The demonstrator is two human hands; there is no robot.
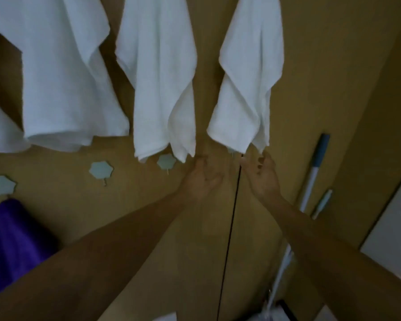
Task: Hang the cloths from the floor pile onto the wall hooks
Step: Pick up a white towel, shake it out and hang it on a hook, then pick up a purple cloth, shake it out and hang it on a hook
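Several white cloths hang on the tan wall: one at the left (pixel 63 77), one in the middle (pixel 160 84) and one at the right (pixel 248 84). A purple cloth (pixel 14 242) hangs lower left from a hexagonal hook (pixel 0 184). Two bare pale hexagonal hooks (pixel 101 170) (pixel 166 162) show on the wall under the white cloths. My left hand (pixel 205 179) and my right hand (pixel 262 174) are raised just below the right white cloth, palms up, fingers loosely curled, holding nothing. The floor pile is out of view.
A blue-and-white handle (pixel 315 172) and a smaller pale stick (pixel 322 203) lean on the wall at the right. A thin dark vertical seam (pixel 229 228) runs down the wall between my arms. A light panel (pixel 394 228) stands at the far right.
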